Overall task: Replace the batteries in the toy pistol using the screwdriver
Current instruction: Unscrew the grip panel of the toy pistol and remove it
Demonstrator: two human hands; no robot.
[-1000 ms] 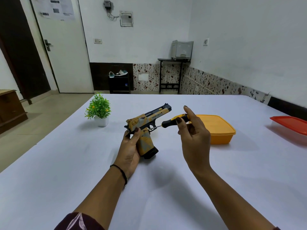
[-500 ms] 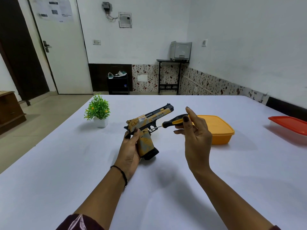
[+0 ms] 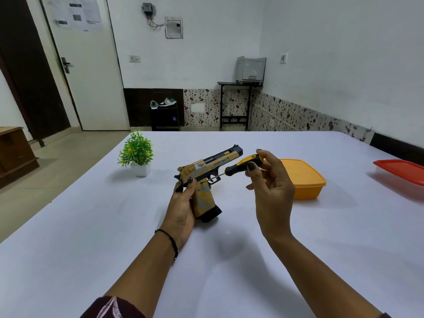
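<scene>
Right hand (image 3: 271,191) fingers shifted along screwdriver (image 3: 238,165) handle since earlier frame; pistol barely moved. Left hand (image 3: 182,208) closed around grip of toy pistol (image 3: 206,177), held above white counter (image 3: 91,237), barrel pointing away to right. Right hand pinches screwdriver handle; tip meets pistol frame just above left thumb. Yellow lidded container (image 3: 302,180) beyond right hand.

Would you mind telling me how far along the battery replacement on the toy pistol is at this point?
Early stage. Done: the left hand has the toy pistol lifted by its grip, and the right hand holds the screwdriver. In hand: the tip sits at the pistol's side above the grip, seemingly on a screw. Left: no cover is off and no batteries are visible, so opening, swapping and closing all remain.
</scene>
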